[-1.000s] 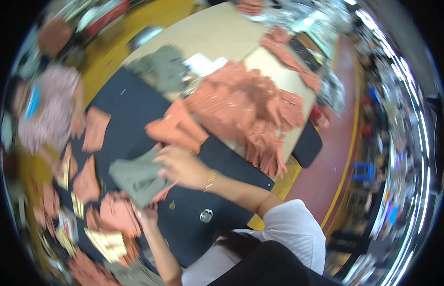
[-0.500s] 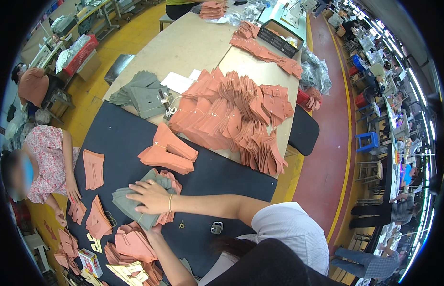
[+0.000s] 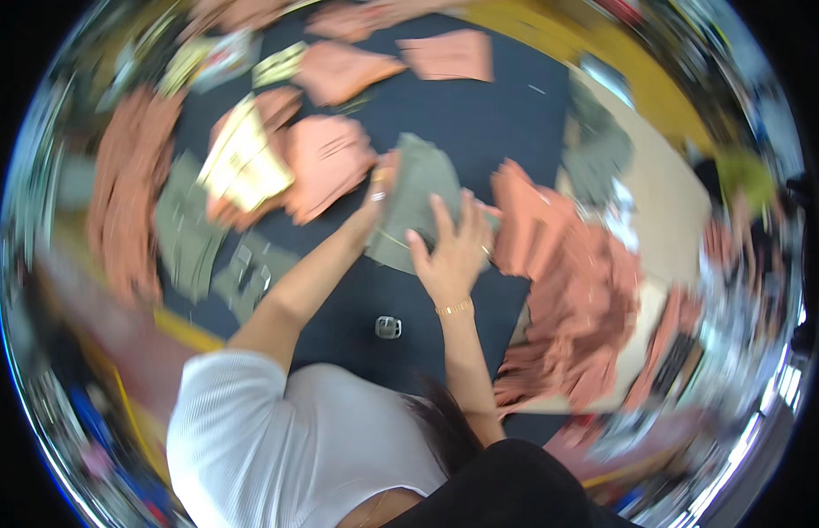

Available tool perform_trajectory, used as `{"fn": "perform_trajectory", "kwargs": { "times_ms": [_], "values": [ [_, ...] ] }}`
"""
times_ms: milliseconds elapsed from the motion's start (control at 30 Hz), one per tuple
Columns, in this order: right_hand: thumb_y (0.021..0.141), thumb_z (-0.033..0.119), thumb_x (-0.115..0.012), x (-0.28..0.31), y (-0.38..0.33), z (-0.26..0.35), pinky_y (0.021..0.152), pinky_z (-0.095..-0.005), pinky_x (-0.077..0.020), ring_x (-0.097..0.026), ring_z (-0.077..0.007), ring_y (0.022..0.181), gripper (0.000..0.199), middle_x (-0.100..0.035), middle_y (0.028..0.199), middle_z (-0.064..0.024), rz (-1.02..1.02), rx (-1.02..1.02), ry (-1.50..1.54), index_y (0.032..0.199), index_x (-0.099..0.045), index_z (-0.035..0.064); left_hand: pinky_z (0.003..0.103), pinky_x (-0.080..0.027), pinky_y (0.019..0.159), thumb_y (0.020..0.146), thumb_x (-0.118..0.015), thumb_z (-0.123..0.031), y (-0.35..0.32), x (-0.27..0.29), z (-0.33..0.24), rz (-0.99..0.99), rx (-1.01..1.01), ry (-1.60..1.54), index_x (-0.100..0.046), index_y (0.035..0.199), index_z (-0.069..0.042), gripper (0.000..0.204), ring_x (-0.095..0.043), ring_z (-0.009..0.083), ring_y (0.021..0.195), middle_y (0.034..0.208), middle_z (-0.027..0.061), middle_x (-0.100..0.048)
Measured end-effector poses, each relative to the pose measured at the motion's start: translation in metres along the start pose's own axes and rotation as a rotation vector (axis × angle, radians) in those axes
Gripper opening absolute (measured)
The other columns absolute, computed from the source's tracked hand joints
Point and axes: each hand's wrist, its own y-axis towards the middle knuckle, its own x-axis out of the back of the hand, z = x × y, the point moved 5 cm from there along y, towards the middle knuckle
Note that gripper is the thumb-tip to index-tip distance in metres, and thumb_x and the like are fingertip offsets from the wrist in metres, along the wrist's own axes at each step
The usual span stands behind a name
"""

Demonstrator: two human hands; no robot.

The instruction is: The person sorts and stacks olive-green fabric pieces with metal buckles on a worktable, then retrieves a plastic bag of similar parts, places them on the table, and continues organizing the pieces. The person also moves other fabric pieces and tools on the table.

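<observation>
A stack of grey-green cut fabric pieces (image 3: 415, 189) lies on the dark table, a thin yellowish band or cord visible near its lower left. My left hand (image 3: 371, 209) is closed on the left edge of this stack, its fingertips partly hidden and blurred. Over the stack's lower right, my right hand (image 3: 456, 248) rests with its fingers spread. Some salmon-coloured fabric shows at the stack's edges, beneath the green. To the left of my left hand lies a bundle of salmon fabric pieces (image 3: 328, 163).
Cream pattern pieces (image 3: 248, 158) lie on salmon fabric at left, near more grey-green pieces (image 3: 189, 227). A large salmon heap (image 3: 576, 299) covers the right side. A small metal-and-white object (image 3: 388, 327) sits on the dark tabletop (image 3: 339, 304) nearest me.
The whole view has swung round and blurred. My right hand, earlier flat across the green stack, now lies at its lower right. My left hand has come from beneath to its left edge.
</observation>
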Motion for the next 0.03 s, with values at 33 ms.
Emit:
{"fn": "perform_trajectory", "kwargs": {
  "times_ms": [33],
  "values": [
    [0.083,0.045,-0.065,0.0037,-0.0098,0.0205,0.105,-0.0573,-0.0265,-0.033,-0.0426,0.134,0.060,-0.036,0.147,-0.0213,0.031,0.029,-0.024,0.135,-0.051,0.0182,0.045,-0.043,0.105,0.092,-0.036,-0.069,-0.0142,0.0014,-0.0030,0.042,-0.045,0.019,-0.040,0.143,-0.011,0.077,-0.052,0.0258,0.124,0.139,0.0102,-0.050]
  ]
}}
